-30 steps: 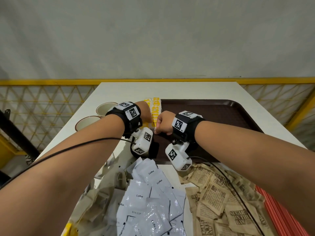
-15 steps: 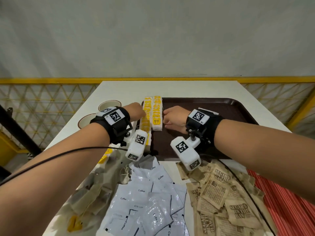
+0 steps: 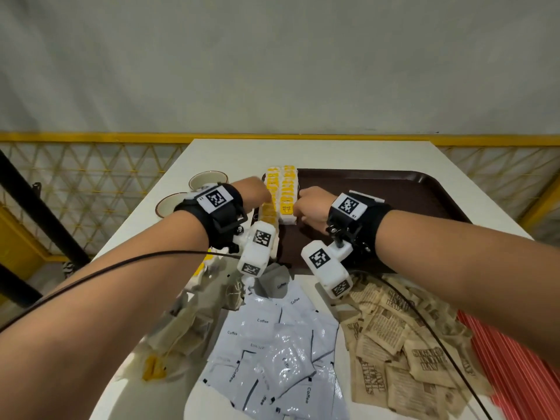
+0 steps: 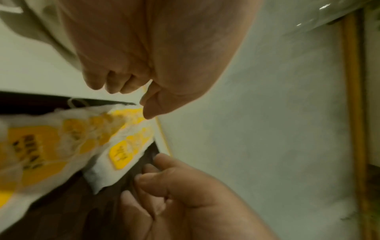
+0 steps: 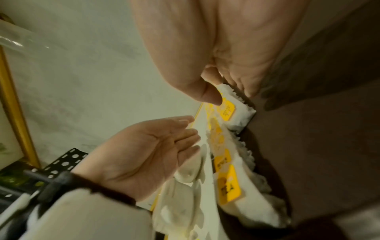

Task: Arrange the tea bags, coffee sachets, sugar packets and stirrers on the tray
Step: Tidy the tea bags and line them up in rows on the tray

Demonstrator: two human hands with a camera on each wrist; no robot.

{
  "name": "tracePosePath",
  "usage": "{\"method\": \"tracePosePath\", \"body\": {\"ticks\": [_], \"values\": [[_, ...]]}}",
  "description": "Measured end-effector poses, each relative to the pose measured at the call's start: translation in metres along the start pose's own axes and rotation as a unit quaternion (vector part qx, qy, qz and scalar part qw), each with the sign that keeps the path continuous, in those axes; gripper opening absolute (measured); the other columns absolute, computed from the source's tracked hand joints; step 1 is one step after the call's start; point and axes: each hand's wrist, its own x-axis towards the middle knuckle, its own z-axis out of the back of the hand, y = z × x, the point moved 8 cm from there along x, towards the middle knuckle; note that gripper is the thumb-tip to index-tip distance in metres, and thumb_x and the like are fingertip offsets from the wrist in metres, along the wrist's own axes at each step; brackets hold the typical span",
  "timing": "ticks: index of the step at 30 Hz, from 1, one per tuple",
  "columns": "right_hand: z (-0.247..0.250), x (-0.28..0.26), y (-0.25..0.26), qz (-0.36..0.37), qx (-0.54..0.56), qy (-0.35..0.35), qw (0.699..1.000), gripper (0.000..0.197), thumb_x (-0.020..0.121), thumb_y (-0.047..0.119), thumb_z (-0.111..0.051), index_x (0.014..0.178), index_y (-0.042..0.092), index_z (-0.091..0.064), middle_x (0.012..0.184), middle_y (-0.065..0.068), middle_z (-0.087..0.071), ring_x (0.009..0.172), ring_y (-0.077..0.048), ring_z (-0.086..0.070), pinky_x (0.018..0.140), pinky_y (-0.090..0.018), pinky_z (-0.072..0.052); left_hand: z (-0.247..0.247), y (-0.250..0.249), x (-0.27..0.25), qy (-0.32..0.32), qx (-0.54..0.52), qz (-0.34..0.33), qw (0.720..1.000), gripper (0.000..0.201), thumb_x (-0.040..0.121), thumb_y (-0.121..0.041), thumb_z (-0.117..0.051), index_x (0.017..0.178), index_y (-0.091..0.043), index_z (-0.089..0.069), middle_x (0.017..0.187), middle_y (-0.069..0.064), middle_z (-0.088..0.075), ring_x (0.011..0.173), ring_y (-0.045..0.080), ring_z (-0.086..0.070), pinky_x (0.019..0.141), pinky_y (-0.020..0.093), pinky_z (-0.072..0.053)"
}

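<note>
While both hands work at the tray's left edge, tea bags stand there in two rows.

From the left: two cups sit near the table's left edge. The left hand is flat, fingers straight and together, beside the outer row of tea bags, holding nothing. The right hand has curled fingers and its thumb on the nearest bag of the inner row; whether it pinches that bag I cannot tell. The brown tray lies toward the table's far right corner. At the near edge lie loose tea bags, white coffee sachets, brown sugar packets and red stirrers.
</note>
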Motion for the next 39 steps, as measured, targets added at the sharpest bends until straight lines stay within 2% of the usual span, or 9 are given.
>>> {"method": "tracePosePath", "body": {"ticks": [2,5,11,16,20,26,29,34,39], "values": [[0.005,-0.006,0.01,0.02,0.056,-0.025,0.998,0.052,0.086,-0.001,-0.053,0.137,-0.001,-0.044,0.138,-0.018,-0.049,0.121,-0.035,-0.052,0.101,-0.044,-0.045,0.018,0.006,-0.018,-0.032,-0.2,0.021,0.979,0.028,0.097,-0.004,-0.042,0.123,-0.004,-0.054,0.124,0.014,-0.052,0.117,0.023,-0.049,0.088,0.024,-0.044],[0.007,-0.028,0.041,0.11,0.098,-0.068,0.987,0.042,0.087,-0.003,-0.05,0.128,0.007,-0.054,0.127,-0.014,-0.058,0.111,-0.027,-0.058,0.1,-0.04,-0.046,0.042,0.015,-0.055,-0.026,-0.238,-0.056,0.969,0.024,0.093,-0.002,-0.051,0.107,-0.01,-0.068,0.107,0.007,-0.068,0.094,0.01,-0.063,0.09,0.027,-0.05],[-0.081,-0.072,0.084,0.25,-0.22,0.155,0.93,0.033,0.083,0.017,-0.068,0.116,0.018,-0.066,0.108,0.005,-0.068,0.091,-0.012,-0.063,0.073,-0.011,-0.048,0.02,0.079,-0.116,0.137,0.098,-0.049,0.985,0.026,0.086,-0.026,-0.068,0.112,-0.025,-0.067,0.102,-0.011,-0.067,0.094,0.004,-0.061,0.078,0.006,-0.043],[-0.133,-0.091,0.085,0.253,-0.377,0.261,0.852,0.044,0.071,0.035,-0.082,0.107,0.02,-0.062,0.093,0.009,-0.059,0.074,-0.004,-0.058,0.063,-0.018,-0.045,-0.007,0.116,-0.116,0.117,0.119,-0.027,0.986,0.041,0.083,-0.038,-0.068,0.122,-0.027,-0.061,0.109,-0.013,-0.062,0.098,0.006,-0.056,0.082,0.017,-0.041],[-0.153,-0.091,0.082,0.263,-0.449,0.262,0.813,0.031,0.077,0.021,-0.077,0.102,0.013,-0.061,0.083,0.005,-0.057,0.065,-0.008,-0.051,0.054,-0.017,-0.038,-0.017,0.116,-0.101,0.058,0.121,-0.018,0.991,0.045,0.08,-0.036,-0.072,0.12,-0.022,-0.057,0.101,-0.007,-0.058,0.091,0.013,-0.055,0.079,0.022,-0.042],[-0.135,-0.08,0.094,0.26,-0.349,0.216,0.874,0.01,0.082,0.008,-0.068,0.09,0.013,-0.071,0.066,0.011,-0.061,0.053,0.001,-0.051,0.048,-0.007,-0.041,0.005,0.121,-0.099,0.037,0.05,-0.017,0.998,0.013,0.078,-0.017,-0.074,0.086,-0.019,-0.064,0.074,-0.007,-0.06,0.063,0.006,-0.054,0.059,0.017,-0.044],[-0.125,-0.07,0.105,0.258,-0.322,0.179,0.893,0.01,0.083,0.013,-0.067,0.092,0.012,-0.072,0.076,0.009,-0.065,0.065,-0.003,-0.056,0.058,-0.013,-0.044,0.02,0.128,-0.106,0.039,-0.002,-0.017,0.999,0.009,0.082,-0.013,-0.071,0.075,-0.017,-0.066,0.065,-0.005,-0.061,0.058,0.008,-0.056,0.057,0.019,-0.048],[-0.134,-0.069,0.105,0.245,-0.375,0.221,0.867,0.075,0.077,0.03,-0.078,0.142,0.022,-0.04,0.144,0.001,-0.041,0.127,-0.017,-0.044,0.086,-0.019,-0.036,0.047,0.142,-0.12,-0.006,0.066,0.001,0.998,0.017,0.075,-0.029,-0.078,0.088,-0.024,-0.068,0.088,-0.006,-0.063,0.079,0.011,-0.055,0.066,0.021,-0.042],[-0.163,-0.061,0.102,0.286,-0.444,0.204,0.824,0.056,0.077,0.028,-0.078,0.127,0.016,-0.054,0.125,-0.005,-0.056,0.11,-0.023,-0.055,0.078,-0.025,-0.043,0.016,0.17,-0.136,0.112,0.125,0.07,0.983,0.041,0.075,-0.037,-0.076,0.113,-0.041,-0.06,0.118,-0.011,-0.049,0.101,0.011,-0.054,0.081,0.024,-0.045]]}}
